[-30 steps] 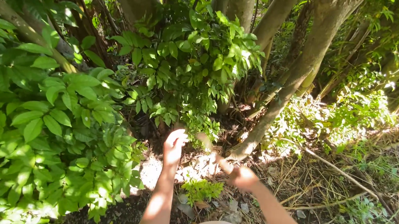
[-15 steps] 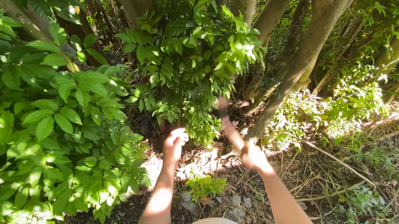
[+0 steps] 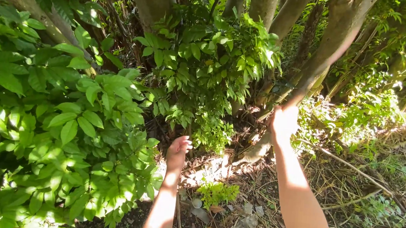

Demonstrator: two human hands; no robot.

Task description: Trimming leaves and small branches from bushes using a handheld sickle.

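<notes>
Green leaves crowd a sunlit thicket as a person reaches in with both bare arms; the left hand (image 3: pixel 179 148) hangs with fingers loosely curled and its grip holding nothing, just beside a low leafy shrub (image 3: pixel 206 75); the right hand (image 3: pixel 284 121), washed out by sun, is raised against a slanting tree trunk (image 3: pixel 331 47), whether its grip is open or closed cannot be told; dry leaves and twigs cover the ground (image 3: pixel 351 188) below.
</notes>
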